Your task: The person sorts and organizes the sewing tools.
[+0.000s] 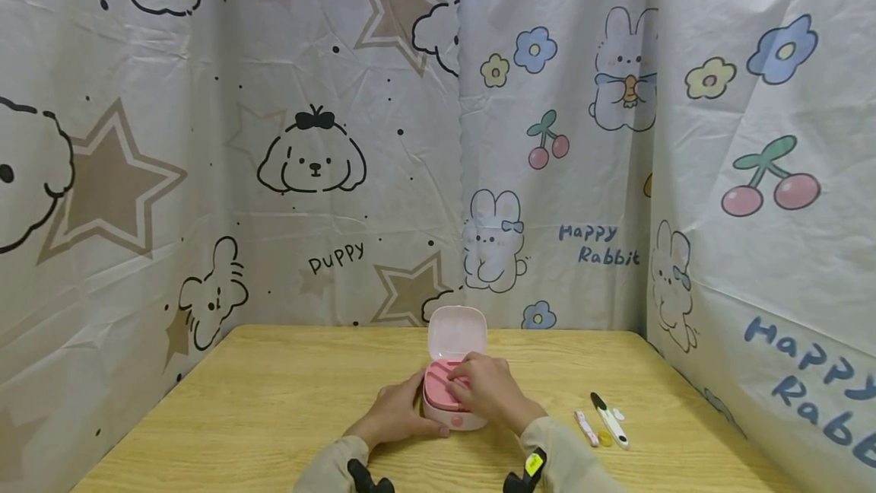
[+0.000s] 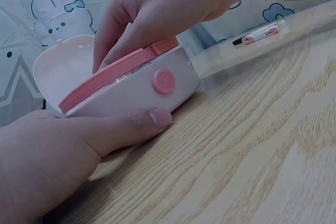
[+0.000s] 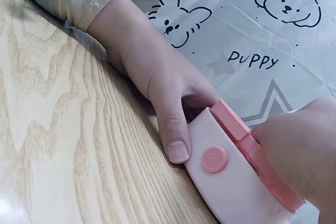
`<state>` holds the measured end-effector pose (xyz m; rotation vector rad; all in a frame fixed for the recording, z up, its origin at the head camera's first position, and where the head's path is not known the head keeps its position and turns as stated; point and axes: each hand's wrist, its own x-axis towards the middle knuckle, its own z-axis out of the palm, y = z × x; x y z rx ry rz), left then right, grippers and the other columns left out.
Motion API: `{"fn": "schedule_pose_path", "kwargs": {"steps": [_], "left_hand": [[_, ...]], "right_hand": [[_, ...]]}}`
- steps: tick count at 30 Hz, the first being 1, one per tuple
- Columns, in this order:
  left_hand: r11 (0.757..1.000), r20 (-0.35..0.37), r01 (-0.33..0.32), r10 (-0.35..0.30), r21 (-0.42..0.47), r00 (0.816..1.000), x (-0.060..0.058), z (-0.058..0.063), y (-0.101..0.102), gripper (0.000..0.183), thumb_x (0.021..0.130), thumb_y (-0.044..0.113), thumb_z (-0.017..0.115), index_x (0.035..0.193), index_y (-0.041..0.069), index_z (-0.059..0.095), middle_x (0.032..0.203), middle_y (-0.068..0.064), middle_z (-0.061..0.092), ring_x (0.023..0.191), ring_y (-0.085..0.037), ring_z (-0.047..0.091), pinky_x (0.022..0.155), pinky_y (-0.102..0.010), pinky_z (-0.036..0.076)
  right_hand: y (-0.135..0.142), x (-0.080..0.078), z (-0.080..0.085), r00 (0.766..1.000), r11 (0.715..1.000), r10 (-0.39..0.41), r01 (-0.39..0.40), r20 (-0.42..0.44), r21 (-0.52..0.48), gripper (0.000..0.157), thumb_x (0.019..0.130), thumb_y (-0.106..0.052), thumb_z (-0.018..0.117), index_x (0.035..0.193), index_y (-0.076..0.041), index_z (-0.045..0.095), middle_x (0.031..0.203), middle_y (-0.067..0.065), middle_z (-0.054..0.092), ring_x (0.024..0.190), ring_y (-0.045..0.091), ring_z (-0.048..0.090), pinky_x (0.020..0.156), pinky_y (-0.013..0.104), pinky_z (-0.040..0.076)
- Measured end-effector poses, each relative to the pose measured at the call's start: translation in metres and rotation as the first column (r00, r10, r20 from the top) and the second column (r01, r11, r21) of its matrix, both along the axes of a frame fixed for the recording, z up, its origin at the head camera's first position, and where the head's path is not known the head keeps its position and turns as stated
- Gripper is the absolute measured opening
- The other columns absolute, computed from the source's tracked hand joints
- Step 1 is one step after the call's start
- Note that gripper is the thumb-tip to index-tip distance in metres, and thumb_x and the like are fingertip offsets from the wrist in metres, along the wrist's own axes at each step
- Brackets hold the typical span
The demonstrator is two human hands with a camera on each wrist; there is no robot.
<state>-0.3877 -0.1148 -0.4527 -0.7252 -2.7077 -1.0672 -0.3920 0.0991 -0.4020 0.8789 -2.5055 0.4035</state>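
A pale pink box (image 1: pixel 472 423) with a round pink button (image 2: pixel 163 81) on its front stands on the table, its lid (image 1: pixel 457 333) swung up at the back. My left hand (image 1: pixel 400 413) grips the box's left side, with the thumb along the front wall. Inside the box's mouth, a darker pink divided tray (image 1: pixel 440 386) shows above the rim, its edge uneven with the box in the left wrist view. My right hand (image 1: pixel 494 389) reaches over from the right and pinches the tray; its fingertips are partly hidden in the right wrist view.
On the wooden table (image 1: pixel 274 402), to the right, lie a slim black-and-white tool (image 1: pixel 609 418), a folded pink-and-white strip (image 1: pixel 585 428), a small yellow roll (image 1: pixel 604 439) and a small white piece (image 1: pixel 618 414). Printed curtains (image 1: pixel 404 173) hang behind and at both sides.
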Motion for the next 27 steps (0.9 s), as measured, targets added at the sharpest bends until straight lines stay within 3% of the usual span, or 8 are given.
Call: {"fn": "schedule_pose_path", "kwargs": {"steps": [27], "left_hand": [[1.0,0.03,0.002,-0.003,0.01,1.0,0.0016,0.0022,0.0,0.123,0.073,0.062,0.088,0.162,0.002,0.029,0.159,-0.014,0.043,0.143,-0.034,0.043,0.113,-0.068,0.026]], "right_hand": [[-0.0039,-0.0009,-0.0036,0.999,0.999,-0.035,0.035,0.002,0.031,0.015,0.093,-0.029,0.075,0.1,-0.018,0.083,0.092,-0.004,0.069,0.087,0.013,0.064,0.082,0.052,0.047]]}}
